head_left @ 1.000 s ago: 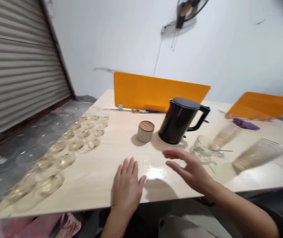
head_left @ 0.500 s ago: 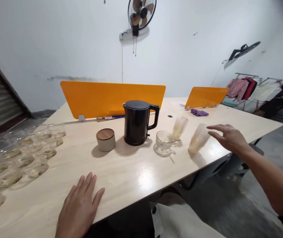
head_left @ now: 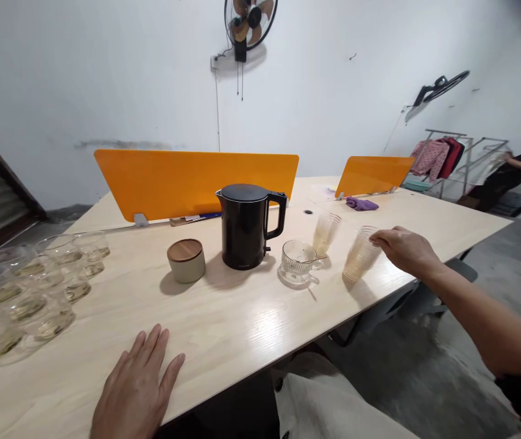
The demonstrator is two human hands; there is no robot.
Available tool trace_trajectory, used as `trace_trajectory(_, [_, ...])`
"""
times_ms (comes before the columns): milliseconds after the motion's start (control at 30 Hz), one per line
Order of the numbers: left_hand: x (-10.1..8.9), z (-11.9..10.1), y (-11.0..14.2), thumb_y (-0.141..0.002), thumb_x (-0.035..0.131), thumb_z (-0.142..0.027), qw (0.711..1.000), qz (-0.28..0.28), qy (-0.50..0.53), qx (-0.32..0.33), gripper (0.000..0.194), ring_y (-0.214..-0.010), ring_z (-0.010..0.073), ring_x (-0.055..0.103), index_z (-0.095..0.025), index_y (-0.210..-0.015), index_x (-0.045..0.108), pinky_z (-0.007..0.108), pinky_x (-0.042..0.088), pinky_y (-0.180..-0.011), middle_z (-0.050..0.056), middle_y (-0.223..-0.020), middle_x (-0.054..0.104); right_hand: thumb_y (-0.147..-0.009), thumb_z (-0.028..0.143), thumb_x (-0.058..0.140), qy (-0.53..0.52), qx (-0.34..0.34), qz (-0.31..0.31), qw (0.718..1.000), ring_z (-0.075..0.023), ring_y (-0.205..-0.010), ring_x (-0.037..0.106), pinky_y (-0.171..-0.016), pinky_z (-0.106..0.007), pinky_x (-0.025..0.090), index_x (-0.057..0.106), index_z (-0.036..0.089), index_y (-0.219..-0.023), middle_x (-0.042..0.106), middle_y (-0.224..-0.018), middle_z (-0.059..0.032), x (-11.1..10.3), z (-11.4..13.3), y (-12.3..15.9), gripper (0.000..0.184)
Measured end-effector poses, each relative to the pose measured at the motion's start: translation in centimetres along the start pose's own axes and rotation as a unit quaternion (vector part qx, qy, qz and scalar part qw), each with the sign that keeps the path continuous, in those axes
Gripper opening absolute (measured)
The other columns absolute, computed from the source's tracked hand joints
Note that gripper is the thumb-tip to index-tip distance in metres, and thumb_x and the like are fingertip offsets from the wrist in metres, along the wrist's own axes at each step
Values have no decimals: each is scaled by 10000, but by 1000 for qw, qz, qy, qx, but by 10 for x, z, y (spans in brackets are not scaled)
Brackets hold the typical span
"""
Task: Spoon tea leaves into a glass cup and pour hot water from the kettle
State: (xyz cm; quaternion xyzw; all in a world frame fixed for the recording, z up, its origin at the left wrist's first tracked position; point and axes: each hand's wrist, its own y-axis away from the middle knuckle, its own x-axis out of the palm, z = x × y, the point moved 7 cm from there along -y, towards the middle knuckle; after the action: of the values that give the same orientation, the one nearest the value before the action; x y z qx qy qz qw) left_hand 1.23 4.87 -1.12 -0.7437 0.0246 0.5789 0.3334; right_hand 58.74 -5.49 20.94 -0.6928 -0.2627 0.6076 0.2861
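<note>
My right hand [head_left: 404, 249] reaches out to a ribbed clear tumbler [head_left: 359, 254] on the wooden table [head_left: 242, 317]; its fingertips curl onto the tumbler's rim. A second ribbed tumbler [head_left: 325, 232] stands just behind, and a glass cup on a saucer with a spoon [head_left: 298, 260] sits to the left. A black electric kettle [head_left: 246, 225] and a small grey jar with a wooden lid [head_left: 186, 260] stand in the middle. My left hand [head_left: 136, 390] lies flat on the table's near edge, fingers spread, holding nothing.
Several empty glass cups [head_left: 31, 289] crowd the table's left end. Two orange dividers [head_left: 196, 180] stand along the far side, a purple cloth [head_left: 361, 203] by the right one. A wall fan [head_left: 247, 18], a clothes rack [head_left: 443, 155] and another person [head_left: 513, 174] are at the back.
My view swung right from the shutter toward the table's right half. My right hand moved from the table's middle out to the right-hand tumbler and touched its rim; the left hand stayed flat.
</note>
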Motion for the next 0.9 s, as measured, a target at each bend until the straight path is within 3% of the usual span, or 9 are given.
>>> trace_trajectory(133, [-5,-2,-1,-960,428,-432,1000,-14,23,1,499,-1454,357,449,-252,-1385,618,578,403,-1152,99,-1445,634,-937,437,523,10,25,-9,1000,-229,-588,454,-598,-374,304,748,349,-841,605,-696,-58,-10,1,-5,260])
trace_trajectory(267, [-4,-2,-2,-987,404,-426,1000,-16,15,2,495,-1442,370,467,-199,-1359,639,586,407,-1146,141,-1462,615,-916,521,560,-4,60,-31,998,-253,-634,468,-644,-392,356,741,365,-863,619,-727,-65,-43,7,-18,245])
trace_trajectory(367, [-4,-3,-3,-1009,391,-445,1000,-13,-7,-8,542,-1448,388,456,-111,-1363,630,578,399,-1158,186,-1496,573,-957,484,521,20,60,-59,996,-331,-883,592,-723,-441,414,748,383,-966,683,-843,-95,-76,44,-25,248])
trace_trajectory(467, [-8,-6,-6,-1016,425,-464,1000,-7,-15,-22,546,-1459,377,447,-112,-1389,611,557,394,-1177,164,-1516,559,-999,392,492,35,12,-69,997,-364,-1102,611,-839,-508,455,738,401,-1083,723,-1031,-90,-88,109,-26,261])
trace_trajectory(567, [-12,-7,-10,-1021,462,-442,999,9,-5,-46,514,-1460,365,452,-118,-1394,606,546,395,-1186,152,-1526,551,-978,302,582,-101,-85,-50,990,-315,-971,675,-803,-487,525,727,395,-1085,737,-993,-42,-67,186,-25,204])
trace_trajectory(733, [-19,-2,-13,-1029,472,-460,996,0,36,-81,533,-1492,348,410,-130,-1438,563,530,392,-1203,137,-1551,527,-993,205,582,-297,-190,19,936,-242,-908,667,-759,-386,563,722,247,-1032,749,-954,-67,13,302,-28,151])
trace_trajectory(900, [-22,1,-14,-1039,461,-464,994,4,67,-92,540,-1489,318,422,-136,-1464,529,546,368,-1220,152,-1545,530,-1033,240,519,-321,-237,67,915,-232,-873,635,-746,-358,537,732,219,-968,750,-888,-75,82,382,-38,224])
